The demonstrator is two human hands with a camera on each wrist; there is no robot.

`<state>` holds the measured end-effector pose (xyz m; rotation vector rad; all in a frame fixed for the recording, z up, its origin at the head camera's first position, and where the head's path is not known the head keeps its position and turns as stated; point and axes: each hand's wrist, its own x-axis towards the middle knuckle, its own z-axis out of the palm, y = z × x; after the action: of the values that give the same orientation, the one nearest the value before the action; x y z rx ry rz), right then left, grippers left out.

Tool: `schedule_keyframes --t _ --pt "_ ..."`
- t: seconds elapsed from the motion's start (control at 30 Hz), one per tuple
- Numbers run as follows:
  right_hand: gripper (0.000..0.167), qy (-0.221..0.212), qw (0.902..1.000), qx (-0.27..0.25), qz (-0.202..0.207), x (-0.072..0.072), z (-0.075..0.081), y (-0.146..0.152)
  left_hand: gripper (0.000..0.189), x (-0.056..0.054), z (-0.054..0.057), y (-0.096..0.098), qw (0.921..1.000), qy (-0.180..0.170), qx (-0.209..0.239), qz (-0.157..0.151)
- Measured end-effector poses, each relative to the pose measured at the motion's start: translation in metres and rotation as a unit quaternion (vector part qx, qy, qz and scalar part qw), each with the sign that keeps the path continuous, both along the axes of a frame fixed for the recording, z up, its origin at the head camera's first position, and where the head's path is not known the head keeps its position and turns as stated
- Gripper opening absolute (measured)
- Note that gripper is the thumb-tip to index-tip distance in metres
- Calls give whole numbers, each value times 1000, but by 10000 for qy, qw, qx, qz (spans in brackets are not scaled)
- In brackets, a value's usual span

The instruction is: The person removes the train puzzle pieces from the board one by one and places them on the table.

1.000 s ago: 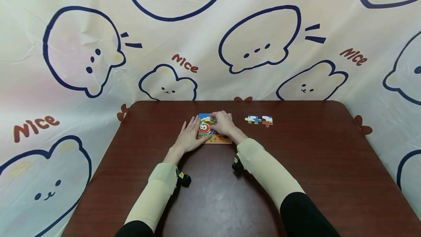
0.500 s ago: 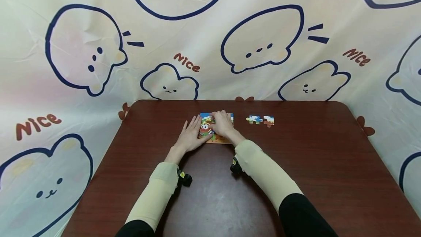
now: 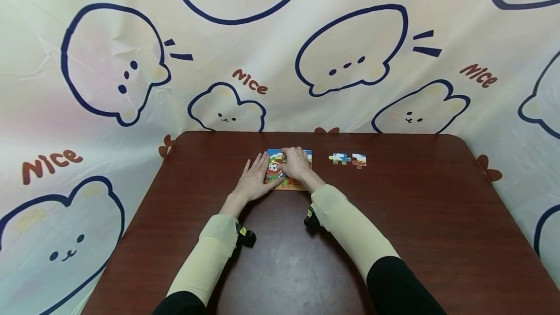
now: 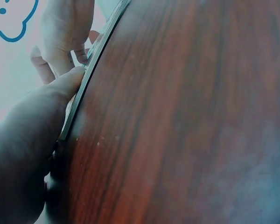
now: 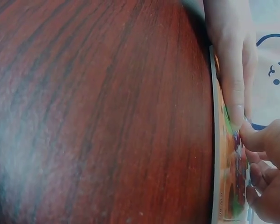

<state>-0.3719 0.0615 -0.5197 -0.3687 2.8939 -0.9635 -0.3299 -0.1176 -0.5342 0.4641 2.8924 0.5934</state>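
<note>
A colourful jigsaw puzzle (image 3: 286,183) in a thin board lies near the far side of the table, with a cartoon figure showing between the hands. My left hand (image 3: 253,179) rests on its left side, fingers extended and spread, thumb over the picture. My right hand (image 3: 298,165) is over the puzzle's middle with bent fingers, seeming to pinch a puzzle piece mostly hidden beneath them. In the right wrist view, the right hand's thumb (image 5: 252,136) is close to the left thumb's tip. Off to the right lie two loose puzzle pieces (image 3: 340,158), side by side.
The brown wooden table (image 3: 415,218) stretches out on both sides and in front of the puzzle. Behind it hangs a pale cloth (image 3: 280,52) with cartoon outlines. Each wrist carries a small black camera (image 3: 247,238).
The head view has shifted slightly, so everything appears a little further right. Both hands stay on the puzzle, with the right forearm swung slightly inward. The two loose pieces have not moved.
</note>
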Motion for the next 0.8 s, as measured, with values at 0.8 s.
schedule_keyframes --t 0.8 --pt "58 390 9992 110 15 6 -2 -3 104 1 0 -1 9999 8 119 -25"
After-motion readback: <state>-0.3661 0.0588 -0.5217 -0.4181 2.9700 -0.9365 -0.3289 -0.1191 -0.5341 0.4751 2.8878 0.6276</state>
